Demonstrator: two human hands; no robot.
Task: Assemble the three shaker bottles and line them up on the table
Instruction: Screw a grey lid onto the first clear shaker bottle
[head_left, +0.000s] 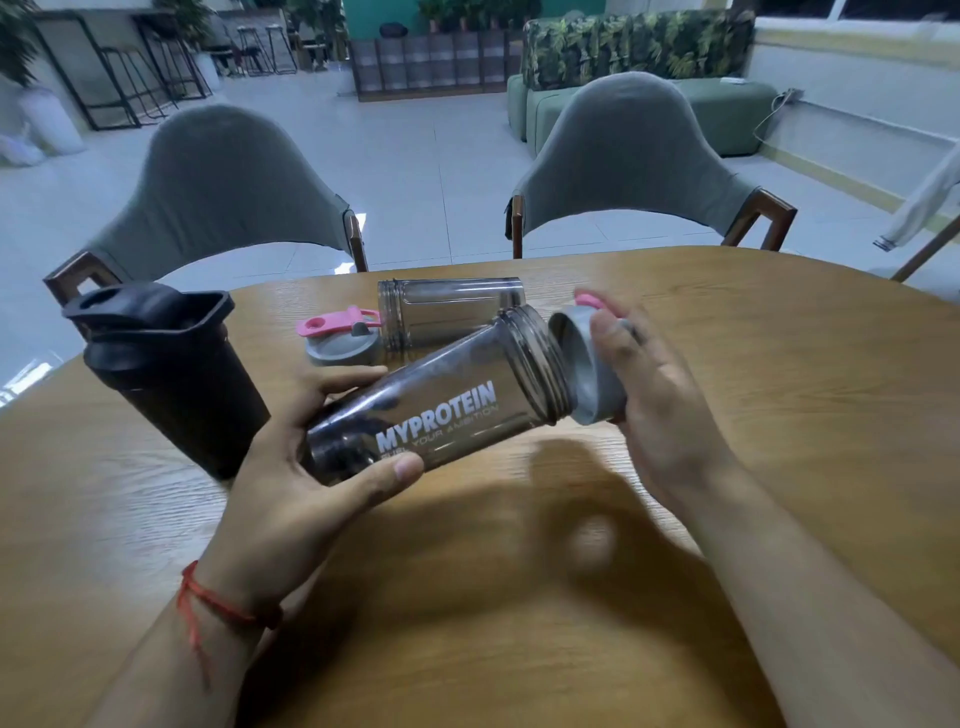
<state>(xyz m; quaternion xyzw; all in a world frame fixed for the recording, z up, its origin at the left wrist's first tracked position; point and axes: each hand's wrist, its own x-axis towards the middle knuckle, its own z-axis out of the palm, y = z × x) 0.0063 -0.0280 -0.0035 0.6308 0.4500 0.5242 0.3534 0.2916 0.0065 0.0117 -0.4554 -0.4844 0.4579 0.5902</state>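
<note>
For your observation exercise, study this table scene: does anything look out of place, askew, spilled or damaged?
Nothing is spilled or visibly damaged. One thing lies askew: the second clear smoky plastic bottle rests on its side on the wooden table, uncapped, with its grey lid with a pink flip tab loose by its open mouth. The black shaker bottle stands upright.

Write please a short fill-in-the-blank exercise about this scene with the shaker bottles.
1. The left hand holds the clear bottle printed with the word ____.
2. The right hand holds a grey ____ beside that bottle's open mouth.
3. The black bottle stands ____ on the table.
4. The second clear bottle lies on its ____.

Answers: MYPROTEIN; lid; upright; side
</note>
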